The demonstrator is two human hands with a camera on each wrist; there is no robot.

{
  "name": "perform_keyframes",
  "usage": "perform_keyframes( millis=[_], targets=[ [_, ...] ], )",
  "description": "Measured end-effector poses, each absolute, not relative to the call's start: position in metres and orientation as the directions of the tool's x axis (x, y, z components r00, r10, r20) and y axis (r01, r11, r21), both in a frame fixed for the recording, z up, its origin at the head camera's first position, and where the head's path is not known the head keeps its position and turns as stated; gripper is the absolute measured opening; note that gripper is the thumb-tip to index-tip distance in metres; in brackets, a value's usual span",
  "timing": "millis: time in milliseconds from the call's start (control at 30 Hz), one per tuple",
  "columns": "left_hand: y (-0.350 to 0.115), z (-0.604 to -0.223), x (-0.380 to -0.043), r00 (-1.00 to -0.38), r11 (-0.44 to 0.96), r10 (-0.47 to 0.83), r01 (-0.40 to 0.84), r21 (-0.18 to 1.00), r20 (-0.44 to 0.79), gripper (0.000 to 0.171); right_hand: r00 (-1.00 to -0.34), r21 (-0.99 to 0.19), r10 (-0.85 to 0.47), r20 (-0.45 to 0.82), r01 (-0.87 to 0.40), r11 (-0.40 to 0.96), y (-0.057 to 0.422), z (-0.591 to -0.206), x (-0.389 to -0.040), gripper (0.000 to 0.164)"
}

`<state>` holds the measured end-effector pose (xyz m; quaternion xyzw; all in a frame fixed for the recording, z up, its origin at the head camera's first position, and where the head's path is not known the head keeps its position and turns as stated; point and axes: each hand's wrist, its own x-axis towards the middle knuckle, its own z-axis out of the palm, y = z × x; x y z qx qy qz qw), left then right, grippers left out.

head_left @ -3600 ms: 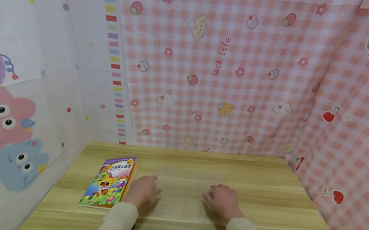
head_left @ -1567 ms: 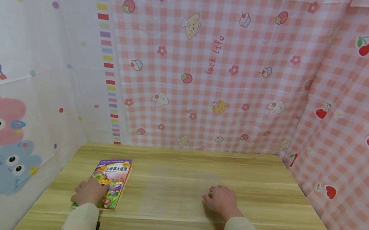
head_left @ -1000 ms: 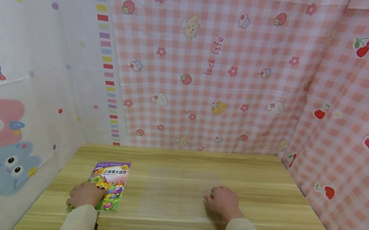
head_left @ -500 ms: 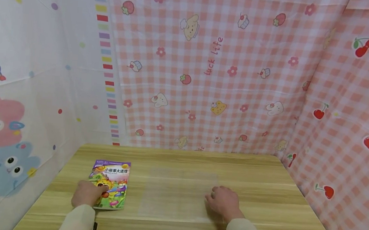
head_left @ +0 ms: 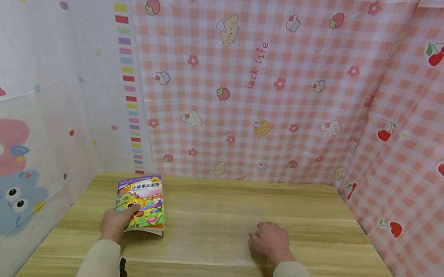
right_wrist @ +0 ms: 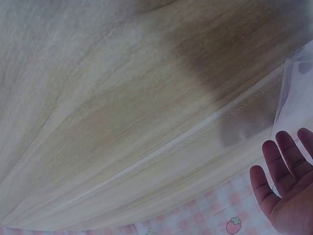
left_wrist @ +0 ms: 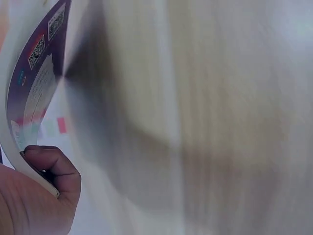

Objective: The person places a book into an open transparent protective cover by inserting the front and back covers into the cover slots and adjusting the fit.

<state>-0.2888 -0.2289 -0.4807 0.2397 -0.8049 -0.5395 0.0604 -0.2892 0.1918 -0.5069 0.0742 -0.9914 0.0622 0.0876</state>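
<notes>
My left hand (head_left: 117, 221) grips a colourful children's storybook (head_left: 144, 207) by its left edge, thumb across the cover and fingers beneath. The book is raised off the tabletop, its lower edge showing loose pages. In the left wrist view, the book's purple back cover (left_wrist: 43, 54) with printed codes bends in a curve, and curled fingers (left_wrist: 58, 169) press against it. My right hand (head_left: 272, 241) is beside the right edge of a thin, see-through sheet (head_left: 213, 233) lying on the table. In the right wrist view its fingers (right_wrist: 279, 164) are spread and relaxed, with nothing in them.
The wood-grain table (head_left: 319, 210) runs back to a pink checked cloth (head_left: 248, 114) hung as a wall. A white cartoon-print cloth (head_left: 97, 99) hangs on the left, and a checked cloth with cherries (head_left: 415, 175) on the right.
My left hand went from beside the sheet to the book, took hold of its left side, and raised it up and slightly right. My right hand stayed nearly still.
</notes>
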Motion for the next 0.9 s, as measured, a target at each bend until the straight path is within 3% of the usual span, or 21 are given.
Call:
perform_keyframes(
  millis=[333, 633, 900],
  targets=[
    [-0.166, -0.467, -0.312, -0.918, 0.04, -0.325, -0.255, 0.966, -0.228, 0.079, -0.973, -0.129, -0.109, 0.202, -0.137, 0.982, 0.197, -0.504, -0.289, 0.038],
    [-0.07, -0.478, -0.307, -0.954, -0.003, -0.155, -0.261, 0.965, -0.258, 0.056, -0.977, -0.159, -0.05, 0.209, -0.084, 0.984, 0.215, -0.507, -0.287, 0.035],
    [-0.01, -0.485, -0.289, -0.965, 0.027, -0.056, -0.257, 0.966, -0.255, 0.054, -0.978, -0.134, -0.022, 0.209, -0.051, 0.99, 0.232, -0.505, -0.284, 0.034]
  ],
)
